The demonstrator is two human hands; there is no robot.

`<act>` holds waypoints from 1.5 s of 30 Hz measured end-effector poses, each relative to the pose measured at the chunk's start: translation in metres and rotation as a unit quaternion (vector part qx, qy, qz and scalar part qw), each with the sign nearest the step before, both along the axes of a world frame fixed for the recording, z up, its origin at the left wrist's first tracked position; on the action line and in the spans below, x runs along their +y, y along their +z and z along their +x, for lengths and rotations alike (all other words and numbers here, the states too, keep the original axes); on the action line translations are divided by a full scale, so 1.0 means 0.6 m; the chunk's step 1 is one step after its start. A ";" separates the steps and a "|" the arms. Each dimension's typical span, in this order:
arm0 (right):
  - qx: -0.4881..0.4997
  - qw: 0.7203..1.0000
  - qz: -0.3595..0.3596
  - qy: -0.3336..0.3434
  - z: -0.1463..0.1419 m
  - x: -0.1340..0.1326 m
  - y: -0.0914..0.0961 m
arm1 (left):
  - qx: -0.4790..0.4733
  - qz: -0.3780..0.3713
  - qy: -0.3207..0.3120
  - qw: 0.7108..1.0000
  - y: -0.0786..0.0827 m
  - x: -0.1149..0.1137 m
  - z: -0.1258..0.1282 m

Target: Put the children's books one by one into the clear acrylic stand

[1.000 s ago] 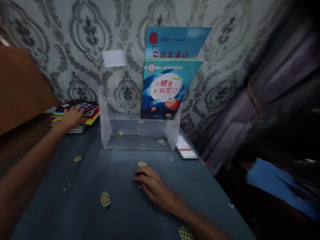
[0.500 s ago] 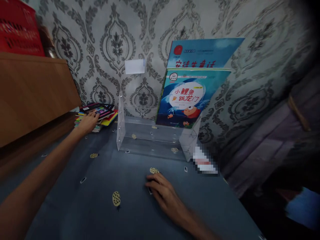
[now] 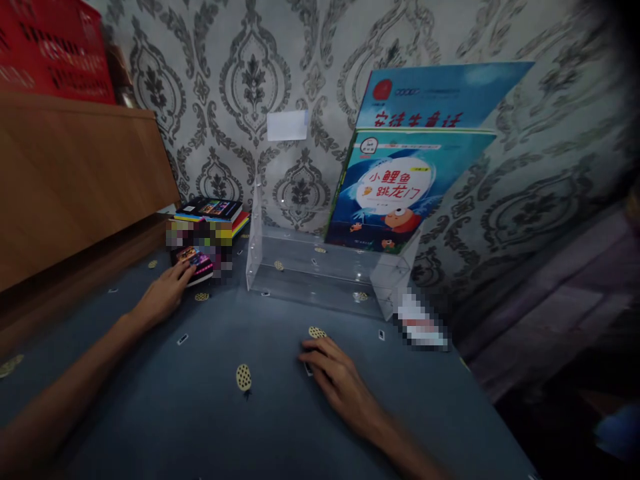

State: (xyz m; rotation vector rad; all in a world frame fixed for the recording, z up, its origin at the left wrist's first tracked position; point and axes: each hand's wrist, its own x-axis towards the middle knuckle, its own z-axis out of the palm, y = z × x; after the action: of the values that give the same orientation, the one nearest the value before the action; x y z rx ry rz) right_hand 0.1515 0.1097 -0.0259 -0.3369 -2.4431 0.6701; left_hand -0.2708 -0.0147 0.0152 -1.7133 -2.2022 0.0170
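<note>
My left hand grips a thin dark book with a colourful cover, held tilted just in front of a stack of books at the back left of the table. My right hand lies flat on the blue patterned tablecloth, fingers stretched out, holding nothing. Behind it stands a clear acrylic book stand. Two blue children's books lean in the stand's right side against the wall, one behind the other.
A wooden cabinet rises at the left with a red crate on top. Patterned wallpaper runs behind, with a small white label. A blurred-out item lies right of the stand. The table's right edge drops into dark space.
My left hand has drawn the top book off the stack toward me and down in front of it. My right hand has stayed flat on the cloth. The camera has swung left.
</note>
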 end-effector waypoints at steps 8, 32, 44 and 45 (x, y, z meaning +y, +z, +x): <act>-0.005 1.000 0.000 0.002 -0.001 0.003 -0.002 | -0.193 -0.106 -0.103 0.970 -0.041 -0.149 -0.025; -0.011 1.000 0.010 0.003 -0.003 0.000 -0.004 | -0.108 -0.029 0.030 0.993 -0.095 -0.055 0.037; -0.009 0.999 -0.013 -0.035 -0.001 -0.002 -0.008 | -0.124 -0.022 -0.104 0.987 -0.096 -0.064 0.171; -0.011 0.998 -0.018 -0.052 0.000 0.000 -0.010 | -0.125 -0.021 -0.114 0.985 -0.096 -0.062 0.181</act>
State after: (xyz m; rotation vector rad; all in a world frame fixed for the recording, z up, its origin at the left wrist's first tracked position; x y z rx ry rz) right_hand 0.1516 0.1095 -0.0318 -0.4834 -2.4178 0.6684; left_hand -0.1623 -0.0520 -0.0426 -2.0815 -2.1712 -0.2203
